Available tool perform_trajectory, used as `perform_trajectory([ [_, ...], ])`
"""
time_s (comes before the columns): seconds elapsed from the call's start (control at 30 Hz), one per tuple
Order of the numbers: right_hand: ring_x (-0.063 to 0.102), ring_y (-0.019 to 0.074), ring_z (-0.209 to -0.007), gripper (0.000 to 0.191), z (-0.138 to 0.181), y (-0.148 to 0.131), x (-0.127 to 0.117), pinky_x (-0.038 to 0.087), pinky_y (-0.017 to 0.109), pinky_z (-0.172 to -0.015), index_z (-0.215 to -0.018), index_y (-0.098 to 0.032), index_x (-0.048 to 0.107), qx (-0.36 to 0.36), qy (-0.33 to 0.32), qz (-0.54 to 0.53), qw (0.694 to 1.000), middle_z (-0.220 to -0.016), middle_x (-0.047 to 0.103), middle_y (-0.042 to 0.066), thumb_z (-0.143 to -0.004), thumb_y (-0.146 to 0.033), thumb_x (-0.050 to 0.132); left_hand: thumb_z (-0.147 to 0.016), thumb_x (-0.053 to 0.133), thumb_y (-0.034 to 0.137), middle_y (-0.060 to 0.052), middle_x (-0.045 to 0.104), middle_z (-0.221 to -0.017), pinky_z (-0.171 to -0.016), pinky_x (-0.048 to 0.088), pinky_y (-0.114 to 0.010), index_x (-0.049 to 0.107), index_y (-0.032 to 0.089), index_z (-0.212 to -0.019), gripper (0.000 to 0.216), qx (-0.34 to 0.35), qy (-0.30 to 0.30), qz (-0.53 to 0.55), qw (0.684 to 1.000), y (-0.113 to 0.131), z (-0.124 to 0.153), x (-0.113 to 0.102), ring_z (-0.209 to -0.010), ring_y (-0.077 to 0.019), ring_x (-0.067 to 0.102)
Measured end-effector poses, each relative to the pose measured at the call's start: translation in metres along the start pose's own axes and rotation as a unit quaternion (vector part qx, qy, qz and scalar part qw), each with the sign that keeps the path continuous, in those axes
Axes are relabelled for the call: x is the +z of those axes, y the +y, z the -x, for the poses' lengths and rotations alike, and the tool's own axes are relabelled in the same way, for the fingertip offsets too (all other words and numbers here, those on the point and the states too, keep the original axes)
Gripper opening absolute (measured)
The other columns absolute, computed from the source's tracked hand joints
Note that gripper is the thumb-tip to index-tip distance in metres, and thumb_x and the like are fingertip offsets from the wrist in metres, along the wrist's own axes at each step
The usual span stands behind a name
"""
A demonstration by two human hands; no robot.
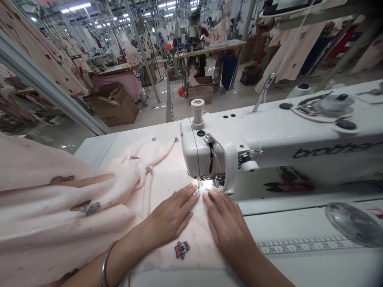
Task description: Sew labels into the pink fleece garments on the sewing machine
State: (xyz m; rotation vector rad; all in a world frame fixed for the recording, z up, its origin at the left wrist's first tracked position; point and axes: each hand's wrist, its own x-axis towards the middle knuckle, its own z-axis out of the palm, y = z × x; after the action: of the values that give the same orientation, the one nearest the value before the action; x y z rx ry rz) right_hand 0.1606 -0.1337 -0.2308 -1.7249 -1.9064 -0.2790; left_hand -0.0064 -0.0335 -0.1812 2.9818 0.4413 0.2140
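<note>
Pale pink plush fabric (167, 179) printed with small bears lies across the sewing table and bunches up on the left. My left hand (172, 213) rests flat on it, fingers stretched toward the needle area. Just to the right, my right hand (226, 217) also presses the fabric with its fingers extended. Both sets of fingertips are close to the lit presser foot (206, 184) of a white sewing machine (206, 149). The fabric edge under the foot is partly hidden by the fingers.
Red-handled thread snips (289, 186) lie under the machine arm. A clear round dish (354, 223) sits at the right, beyond a printed ruler scale (295, 245). Beyond the table are cardboard boxes (112, 104), a metal post (134, 44) and a person (196, 38) at another sewing station.
</note>
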Motion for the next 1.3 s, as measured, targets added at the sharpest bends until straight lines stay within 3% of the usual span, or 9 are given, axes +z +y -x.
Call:
perform_trajectory([
  [0.4,0.051,0.0311,-0.109,0.036,0.0,-0.001,-0.002,0.038,0.039,-0.083,-0.116,-0.003,0.061,-0.005,0.013,0.008,1.0,-0.109,0.062,0.018,-0.087,-0.004,0.039,-0.093,0.038,0.018,-0.017,0.041,-0.141,-0.108,0.042,-0.042,0.037,0.009,-0.136,0.044,0.009,-0.022,-0.009,1.0,0.001,0.0,-0.001,-0.136,-0.0254,0.032],
  [0.77,0.048,0.0309,-0.111,0.039,-0.003,0.003,0.002,0.04,0.04,-0.081,-0.122,-0.006,0.057,0.0,-0.036,0.024,0.999,-0.118,0.059,0.017,-0.088,-0.008,0.036,-0.092,0.04,0.017,-0.016,0.039,-0.142,-0.111,0.038,-0.043,0.037,0.01,-0.136,0.045,0.002,-0.017,0.018,1.0,-0.004,-0.001,0.001,-0.136,-0.0252,0.031],
  [1.3,0.049,0.0306,-0.107,0.039,-0.006,0.006,0.002,0.042,0.039,-0.078,-0.121,-0.005,0.057,-0.015,-0.027,0.025,0.999,-0.111,0.059,0.018,-0.087,-0.006,0.038,-0.093,0.038,0.018,-0.016,0.038,-0.142,-0.111,0.038,-0.045,0.039,0.01,-0.132,0.04,0.0,-0.017,0.03,0.999,-0.01,-0.004,0.0,-0.137,-0.0254,0.03],
])
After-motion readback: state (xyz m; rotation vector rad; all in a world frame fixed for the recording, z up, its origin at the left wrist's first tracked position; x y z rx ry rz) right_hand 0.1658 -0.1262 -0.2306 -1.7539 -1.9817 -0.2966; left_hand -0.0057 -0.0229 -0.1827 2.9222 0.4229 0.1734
